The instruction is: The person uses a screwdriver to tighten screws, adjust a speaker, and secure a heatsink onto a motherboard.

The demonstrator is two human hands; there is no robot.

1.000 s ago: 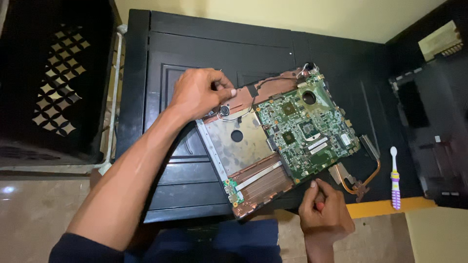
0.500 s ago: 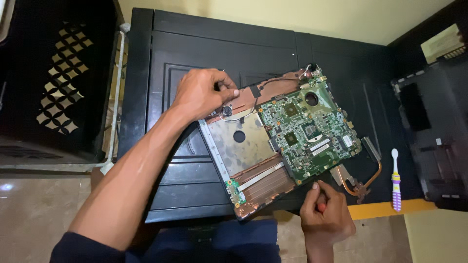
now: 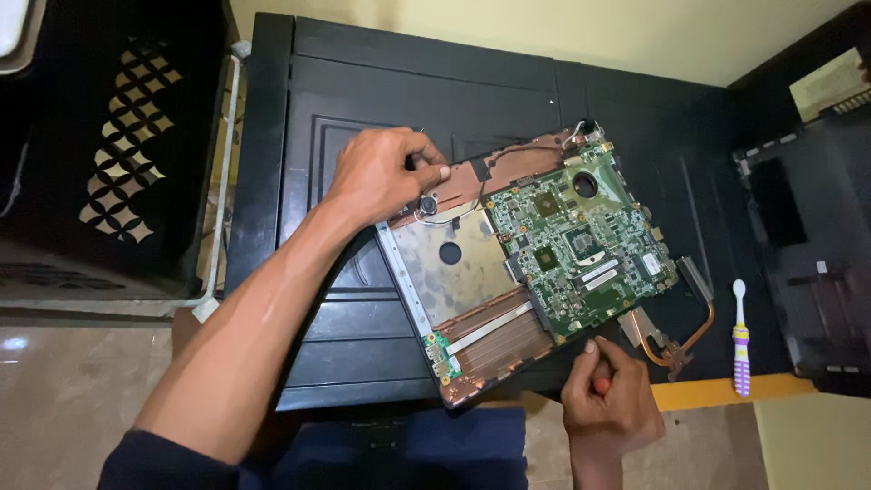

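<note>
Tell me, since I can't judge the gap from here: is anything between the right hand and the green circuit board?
Nothing visible. The right hand sits at the near edge of the green circuit board, fingertips at its lower corner, gripping something small and red. The copper heat pipe lies just to the side, not between them.

black panelled table [image 3: 363,82] (dimly lit), yellow wall [image 3: 544,27], tiled floor [image 3: 63,399].

Both forearms are bare; the left arm has a dark navy sleeve [image 3: 136,463] pushed above the elbow.
</note>
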